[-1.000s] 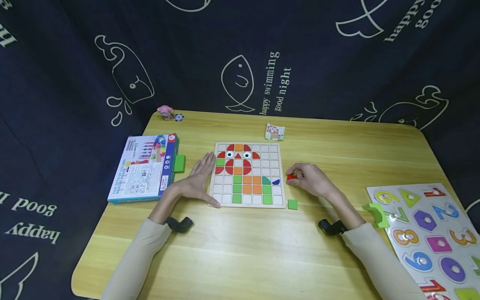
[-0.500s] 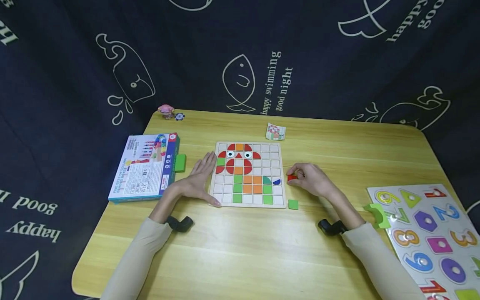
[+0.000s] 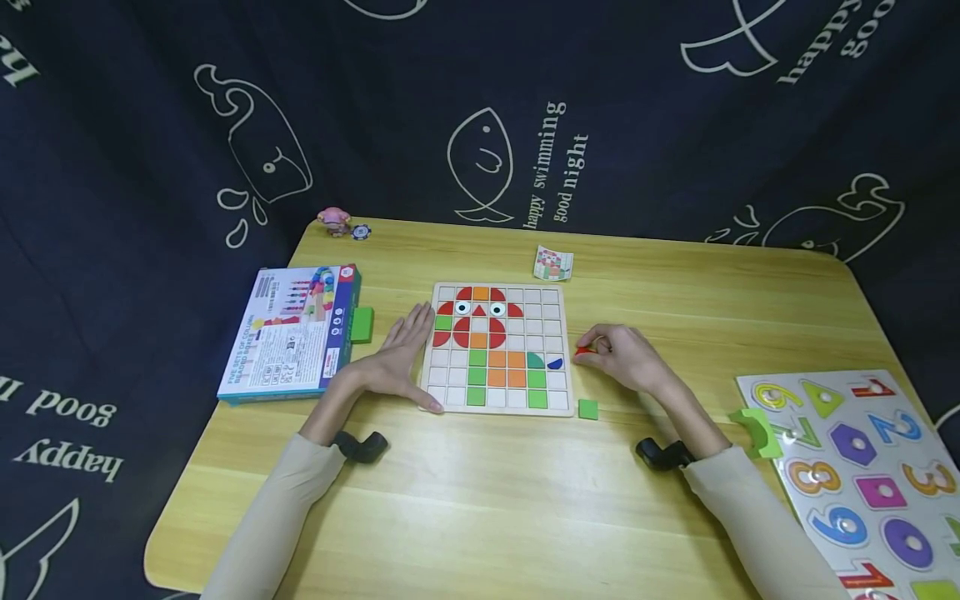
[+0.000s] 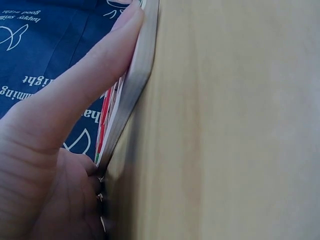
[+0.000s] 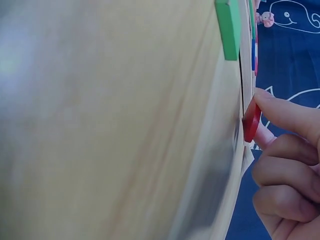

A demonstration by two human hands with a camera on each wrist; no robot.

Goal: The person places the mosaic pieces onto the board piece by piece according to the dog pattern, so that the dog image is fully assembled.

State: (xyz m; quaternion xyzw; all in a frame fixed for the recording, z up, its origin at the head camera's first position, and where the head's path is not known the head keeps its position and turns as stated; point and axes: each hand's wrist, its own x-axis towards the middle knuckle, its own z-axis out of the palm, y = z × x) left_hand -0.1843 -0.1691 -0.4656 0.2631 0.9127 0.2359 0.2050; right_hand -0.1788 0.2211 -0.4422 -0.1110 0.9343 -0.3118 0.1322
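A wooden grid board [image 3: 536, 318] lies mid-table with red, orange and green tiles forming an owl-like picture, plus a blue half-round piece [image 3: 555, 364] near its right edge. My left hand [image 3: 393, 358] rests along the board's left side, fingers straight and thumb at the lower left corner; the left wrist view shows the thumb [image 4: 90, 75] on the board's edge. Just right of the board, my right hand [image 3: 622, 357] pinches a small red piece [image 5: 251, 122] with a curved edge between thumb and index finger, the other fingers curled. A green square tile [image 3: 588, 409] lies below that hand.
A small picture card [image 3: 553, 262] lies behind the board. At left stand a toy box [image 3: 288, 333] and a green block [image 3: 362, 325]; a figurine [image 3: 333, 221] is at the back corner. A number puzzle board [image 3: 813, 433] and a green arch block [image 3: 759, 433] lie at right.
The red piece has turned between the right fingers, now showing as a thin sliver in the head view. The left hand stays in place on the board.
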